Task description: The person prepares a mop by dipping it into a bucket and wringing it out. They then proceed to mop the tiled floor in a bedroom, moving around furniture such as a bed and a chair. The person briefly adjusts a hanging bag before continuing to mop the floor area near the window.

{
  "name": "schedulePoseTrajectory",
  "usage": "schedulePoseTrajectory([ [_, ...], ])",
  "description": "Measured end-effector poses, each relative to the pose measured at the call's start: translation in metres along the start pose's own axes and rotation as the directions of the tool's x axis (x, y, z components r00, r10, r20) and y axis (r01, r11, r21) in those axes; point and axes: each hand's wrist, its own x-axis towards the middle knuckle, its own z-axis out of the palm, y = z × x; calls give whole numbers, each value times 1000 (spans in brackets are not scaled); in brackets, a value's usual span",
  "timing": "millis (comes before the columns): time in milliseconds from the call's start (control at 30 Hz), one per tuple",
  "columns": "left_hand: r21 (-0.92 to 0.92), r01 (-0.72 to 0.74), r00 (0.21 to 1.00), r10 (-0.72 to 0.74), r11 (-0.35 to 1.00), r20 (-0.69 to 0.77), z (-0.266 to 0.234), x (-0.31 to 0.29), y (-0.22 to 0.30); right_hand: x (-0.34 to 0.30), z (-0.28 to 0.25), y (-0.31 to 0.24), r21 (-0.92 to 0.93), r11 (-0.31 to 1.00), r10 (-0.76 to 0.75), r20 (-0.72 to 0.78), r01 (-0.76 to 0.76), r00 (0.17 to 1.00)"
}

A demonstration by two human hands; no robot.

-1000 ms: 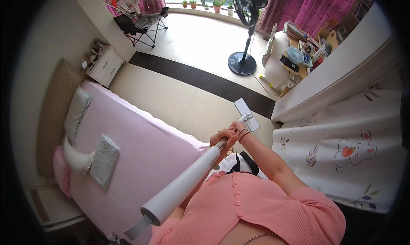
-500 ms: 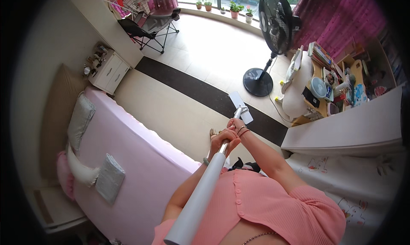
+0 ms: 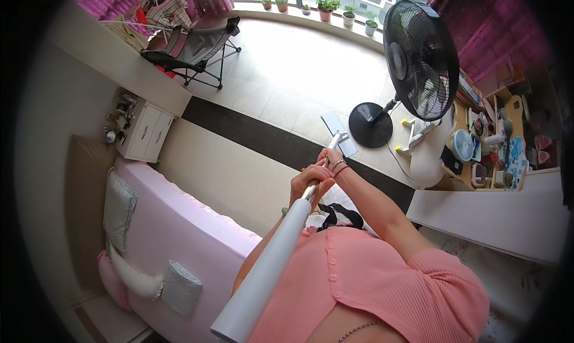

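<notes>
A flat mop with a long pale grey handle (image 3: 269,262) runs diagonally forward from beside my body. My left hand (image 3: 309,181) is wrapped around the metal part of the pole. Slightly farther along, my right hand (image 3: 330,158) also grips the pole, close against the left. The mop's flat rectangular head (image 3: 332,123) lies on the pale floor tiles, its nearer end by the edge of a dark floor strip (image 3: 257,133). Just right of the head stands the round black base (image 3: 371,125) of a floor fan.
The fan's caged head (image 3: 420,61) leans above its base, with a cord trailing rightward. A cluttered desk (image 3: 515,113) stands right. The pink-sheeted bed (image 3: 179,223) fills the left, near a white cabinet (image 3: 143,130). A folding chair (image 3: 197,50) and potted plants (image 3: 327,5) are farther off.
The mop head has moved forward, off the dark strip onto the pale tiles beside the fan base. Both hands keep their grip. My view has shifted, so the fan looks nearer.
</notes>
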Motion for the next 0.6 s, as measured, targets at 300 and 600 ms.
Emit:
schedulePoseTrajectory([
  [300, -9, -33, 999, 33, 999, 34, -48, 180, -78, 150, 112, -78, 69, 994, -74, -74, 79, 995],
  [600, -9, 30, 993, -29, 1000, 112, -65, 338, -133, 237, 200, -188, -83, 994, -81, -99, 73, 992],
])
